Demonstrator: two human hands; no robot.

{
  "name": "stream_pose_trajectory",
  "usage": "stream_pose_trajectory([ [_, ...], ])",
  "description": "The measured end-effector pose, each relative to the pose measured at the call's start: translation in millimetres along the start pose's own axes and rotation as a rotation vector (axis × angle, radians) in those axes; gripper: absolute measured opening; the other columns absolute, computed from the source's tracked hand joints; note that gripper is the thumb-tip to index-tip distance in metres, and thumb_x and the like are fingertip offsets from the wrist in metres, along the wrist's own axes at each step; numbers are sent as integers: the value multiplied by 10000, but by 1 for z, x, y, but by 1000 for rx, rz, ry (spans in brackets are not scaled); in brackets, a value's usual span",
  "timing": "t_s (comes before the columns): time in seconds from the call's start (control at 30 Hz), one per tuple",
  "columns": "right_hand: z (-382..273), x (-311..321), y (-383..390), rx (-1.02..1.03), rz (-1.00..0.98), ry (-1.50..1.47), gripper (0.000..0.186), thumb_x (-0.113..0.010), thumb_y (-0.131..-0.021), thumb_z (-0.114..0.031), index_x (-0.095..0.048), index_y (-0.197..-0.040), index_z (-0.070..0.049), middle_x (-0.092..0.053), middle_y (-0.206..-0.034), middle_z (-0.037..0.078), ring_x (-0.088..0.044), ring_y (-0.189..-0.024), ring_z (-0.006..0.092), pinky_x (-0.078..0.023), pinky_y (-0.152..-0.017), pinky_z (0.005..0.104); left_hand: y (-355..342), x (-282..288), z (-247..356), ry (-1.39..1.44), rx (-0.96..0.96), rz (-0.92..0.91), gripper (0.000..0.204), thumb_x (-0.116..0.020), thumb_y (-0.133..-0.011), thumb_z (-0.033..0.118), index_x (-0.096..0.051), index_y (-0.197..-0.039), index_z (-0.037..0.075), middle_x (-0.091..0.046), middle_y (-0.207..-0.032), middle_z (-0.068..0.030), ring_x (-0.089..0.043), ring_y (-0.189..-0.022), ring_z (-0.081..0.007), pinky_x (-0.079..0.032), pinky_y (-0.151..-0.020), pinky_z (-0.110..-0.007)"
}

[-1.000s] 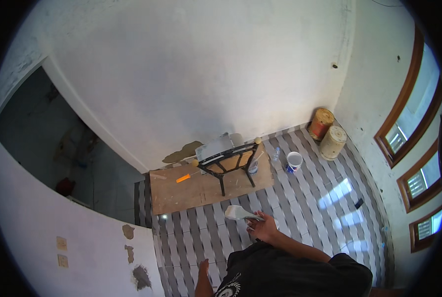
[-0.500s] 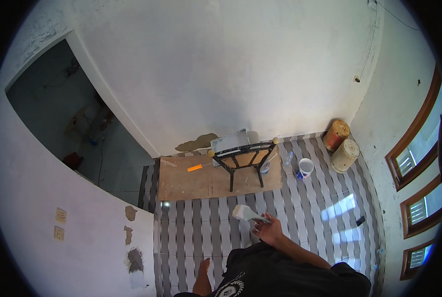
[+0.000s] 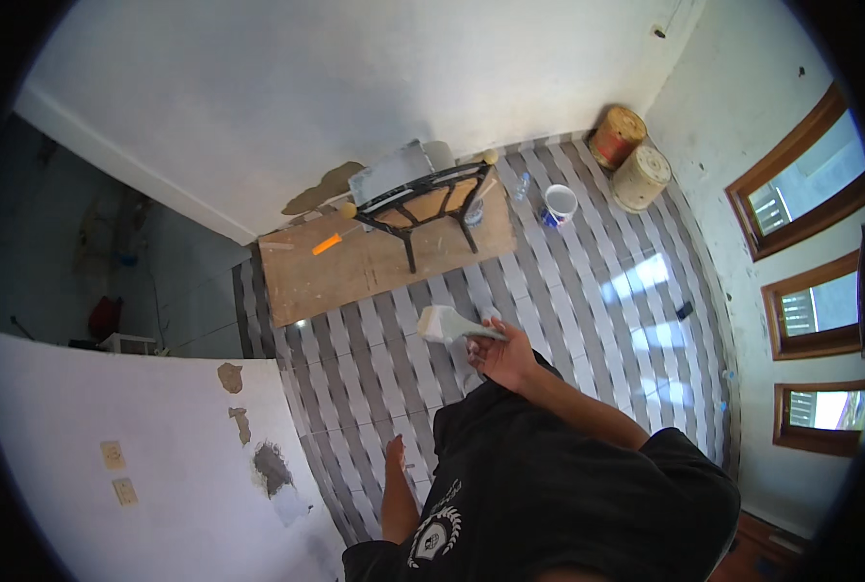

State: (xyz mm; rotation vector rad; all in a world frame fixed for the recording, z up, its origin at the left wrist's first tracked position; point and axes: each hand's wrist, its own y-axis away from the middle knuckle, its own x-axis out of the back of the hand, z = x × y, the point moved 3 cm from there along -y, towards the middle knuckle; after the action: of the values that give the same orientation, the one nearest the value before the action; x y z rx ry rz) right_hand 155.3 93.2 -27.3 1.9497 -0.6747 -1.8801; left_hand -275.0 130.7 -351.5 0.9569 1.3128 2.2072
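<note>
My right hand is closed around the handle of a wide paintbrush, held out in front of my dark shirt. The brush head points left, and its pale bristles look coated with white. Down at my left side hangs my left hand, seen small and edge-on, so its fingers cannot be made out well. Beyond the brush, a black-framed chair stands on a brown board by the wall. An orange-handled tool lies on the board beside the chair.
A white bucket and a clear plastic bottle stand on the striped tile floor. Two worn drums fill the far right corner. A doorway opens at the left. The left wall has bare patches; wooden-framed windows line the right wall.
My view has tilted down and turned, so the chair, board and bucket appear higher and farther left. The paintbrush stays in my right hand; my left hand still hangs at my side.
</note>
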Motion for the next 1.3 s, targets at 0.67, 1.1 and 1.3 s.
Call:
stream_pose_trajectory([
  [0.67,-245,-156,-228,156,31,79,183,-551,-907,-230,-605,-1046,-122,-683,-901,103,-631,-822,237,-492,-849,427,-29,79,234,199,-154,322,346,-478,-961,260,-582,-1191,23,-606,-1116,-132,-596,-1042,-234,-459,-893,-365],
  [1.1,-343,-212,-397,519,180,410,418,-465,-968,-225,-511,-1334,-29,-671,-1074,137,-633,-1004,221,-491,-931,399,-79,131,356,122,-229,172,300,-558,-958,226,-563,-1158,2,-637,-1129,-128,-594,-1098,-236,-433,-978,-341],
  [1.3,-299,-163,-460,455,443,495,398,-555,-951,-216,-534,-1305,-36,-645,-1120,122,-635,-1015,220,-501,-933,356,-214,200,456,-215,-457,152,368,-615,-912,259,-558,-1161,-7,-646,-1095,-198,-629,-1035,-322,-477,-922,-402],
])
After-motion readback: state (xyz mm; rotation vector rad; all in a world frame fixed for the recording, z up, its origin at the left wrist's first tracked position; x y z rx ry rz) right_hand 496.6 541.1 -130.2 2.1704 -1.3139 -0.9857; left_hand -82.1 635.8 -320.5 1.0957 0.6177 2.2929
